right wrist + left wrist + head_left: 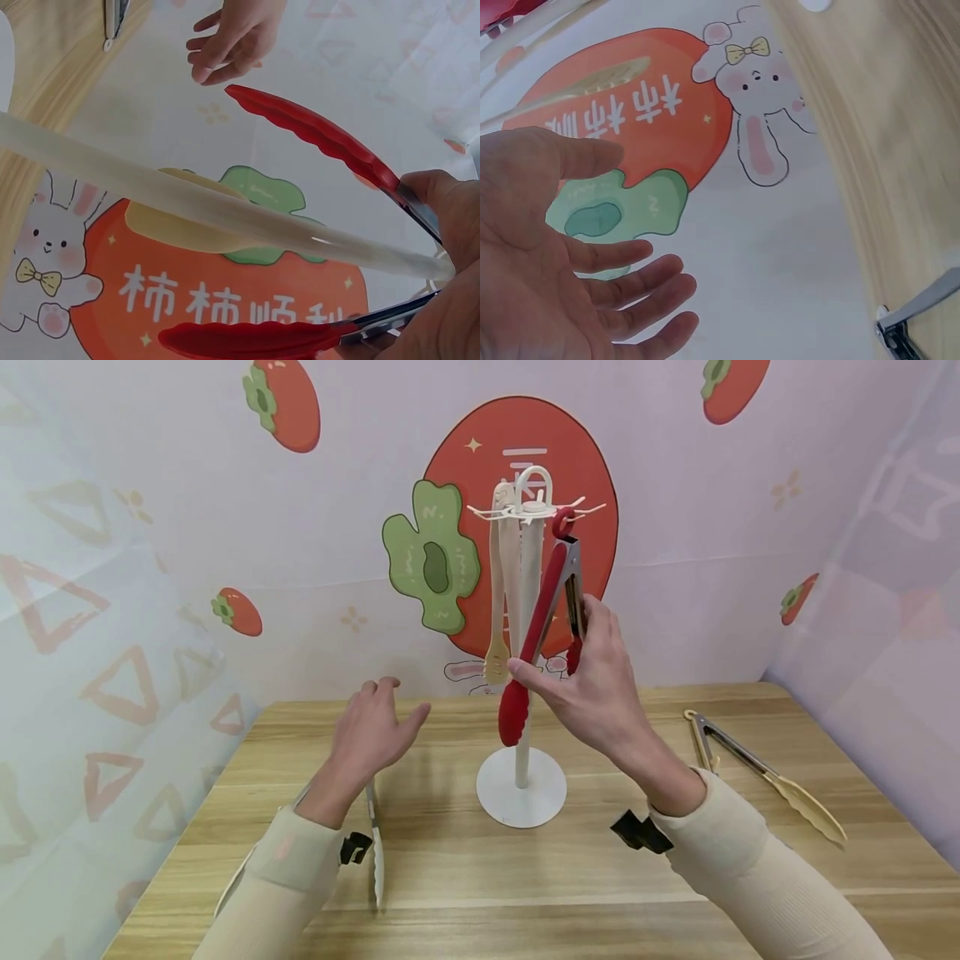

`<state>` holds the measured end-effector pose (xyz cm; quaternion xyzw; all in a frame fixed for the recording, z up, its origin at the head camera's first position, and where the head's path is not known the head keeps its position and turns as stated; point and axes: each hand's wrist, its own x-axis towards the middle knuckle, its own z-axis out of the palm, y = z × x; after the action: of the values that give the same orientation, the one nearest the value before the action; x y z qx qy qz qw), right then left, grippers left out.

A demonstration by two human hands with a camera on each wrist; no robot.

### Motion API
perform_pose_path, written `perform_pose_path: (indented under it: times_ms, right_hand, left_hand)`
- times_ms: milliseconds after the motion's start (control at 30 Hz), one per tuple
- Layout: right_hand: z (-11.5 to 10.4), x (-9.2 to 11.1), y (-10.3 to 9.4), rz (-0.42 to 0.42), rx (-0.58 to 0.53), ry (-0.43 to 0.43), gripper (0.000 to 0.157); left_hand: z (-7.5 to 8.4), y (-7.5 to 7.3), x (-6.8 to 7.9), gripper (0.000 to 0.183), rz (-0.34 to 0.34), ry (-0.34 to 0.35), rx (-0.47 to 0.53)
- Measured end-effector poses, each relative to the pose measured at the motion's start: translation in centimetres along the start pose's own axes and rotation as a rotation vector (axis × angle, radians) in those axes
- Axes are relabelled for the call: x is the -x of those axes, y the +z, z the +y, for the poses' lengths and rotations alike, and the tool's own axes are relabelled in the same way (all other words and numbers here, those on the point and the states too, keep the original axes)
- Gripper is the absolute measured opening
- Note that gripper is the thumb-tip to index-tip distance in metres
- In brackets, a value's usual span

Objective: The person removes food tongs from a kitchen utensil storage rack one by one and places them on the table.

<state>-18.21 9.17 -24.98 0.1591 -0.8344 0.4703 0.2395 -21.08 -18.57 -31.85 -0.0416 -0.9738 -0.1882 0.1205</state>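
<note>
My right hand (600,693) grips a pair of red kitchen tongs (543,610), thumb on one arm and fingers on the other. The tongs hang head down, their arms spread apart. Their red ring overlaps a hook tip of the white utensil stand (522,764) in the head view. In the right wrist view the stand's pole runs between the two red tong heads (330,139). My left hand (371,727) hovers left of the stand, fingers relaxed and holding nothing. A cream utensil (497,602) with a yellowish head hangs on the stand's left side.
Cream-headed tongs (795,789) lie spread on the right of the wooden table (442,877). White-headed tongs (377,860) lie at the left, partly hidden under my left forearm. A printed cloth backdrop (360,560) stands behind the table and along both sides.
</note>
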Motion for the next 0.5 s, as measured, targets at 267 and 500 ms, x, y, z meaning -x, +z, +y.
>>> perform_pose_path:
  times_ms: [267,500]
  right_hand:
    - [0.1,0.3,-0.5,-0.003,-0.005,-0.016,0.093]
    - [0.3,0.5,-1.0,-0.008,0.023,-0.024,0.09]
  left_hand:
    - [1.2,-0.4,-0.5,0.066,0.082,0.051,0.075]
    - [2.0,-0.9,-0.8,0.065,0.106,0.071,0.119]
